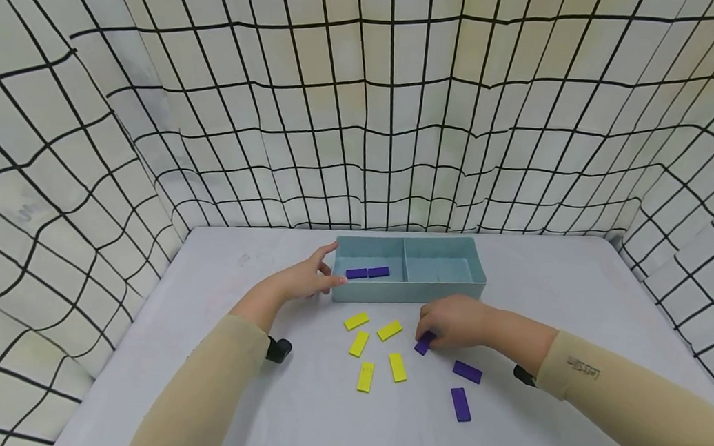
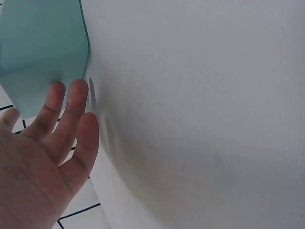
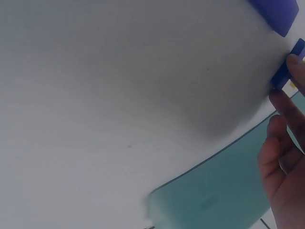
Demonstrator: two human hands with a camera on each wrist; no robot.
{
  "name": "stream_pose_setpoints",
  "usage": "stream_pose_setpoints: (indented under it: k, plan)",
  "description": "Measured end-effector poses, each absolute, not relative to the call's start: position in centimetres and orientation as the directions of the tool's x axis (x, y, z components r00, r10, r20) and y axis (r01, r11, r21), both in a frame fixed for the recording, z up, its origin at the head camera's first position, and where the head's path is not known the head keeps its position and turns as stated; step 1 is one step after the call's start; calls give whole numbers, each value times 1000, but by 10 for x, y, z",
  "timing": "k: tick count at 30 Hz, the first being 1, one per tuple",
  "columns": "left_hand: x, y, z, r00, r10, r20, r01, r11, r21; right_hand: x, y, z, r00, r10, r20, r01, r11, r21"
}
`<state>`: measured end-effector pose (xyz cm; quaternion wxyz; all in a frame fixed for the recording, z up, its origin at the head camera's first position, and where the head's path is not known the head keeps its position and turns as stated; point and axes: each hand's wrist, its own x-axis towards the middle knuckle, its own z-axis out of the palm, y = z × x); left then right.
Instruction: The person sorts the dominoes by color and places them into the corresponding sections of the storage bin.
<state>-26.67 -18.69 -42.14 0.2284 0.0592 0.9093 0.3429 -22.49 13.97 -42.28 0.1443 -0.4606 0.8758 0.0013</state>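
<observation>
A pale blue-green two-compartment box (image 1: pixel 408 294) stands toward the back of the table. Two purple tiles (image 1: pixel 379 271) lie in its left compartment. At the box's left end, my left hand (image 1: pixel 303 279) rests with spread, fairly straight fingers and the thumb by the front rim. The left wrist view shows these fingers (image 2: pixel 76 98) against or close to the end wall. In front of the box's right half, my right hand (image 1: pixel 458 321) pinches a purple tile (image 1: pixel 424 343) between thumb and finger, at the tabletop. That tile (image 3: pixel 282 74) is partly covered by fingertips in the right wrist view.
Several yellow tiles (image 1: pixel 359 343) lie scattered in front of the box. Two more purple tiles, one near the right wrist (image 1: pixel 467 372) and one closer to the front (image 1: pixel 460 404), lie on the white table (image 1: pixel 217 268). Black-gridded netting (image 1: pixel 377 114) surrounds the back and sides.
</observation>
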Motion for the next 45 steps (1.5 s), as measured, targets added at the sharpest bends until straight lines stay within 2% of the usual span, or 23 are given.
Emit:
stream_pose_setpoints:
  k: [11,20,28,37,45]
  plan:
    - [-267,-188,-422,-887,251,-388,-71,755,651,-225,148,-427,-518,-830,-209,-816,552,-172]
    - [-269,-186,-423,-884,283,-372,-42,745,666,-222,151,-430,-511,-838,-189,-830,538,-143]
    - [-269,-186,-424,-888,267,-375,-57,744,665,-221,153,-426,-541,-817,-198,-801,573,-175]
    - [-270,-188,-425,-888,272,-371,-50,744,666,-226,157,-409,-567,-809,-152,-780,587,-217]
    - [-271,-189,-426,-889,272,-369,-50,742,669,-235,157,-390,-622,-765,-168,-717,643,-271]
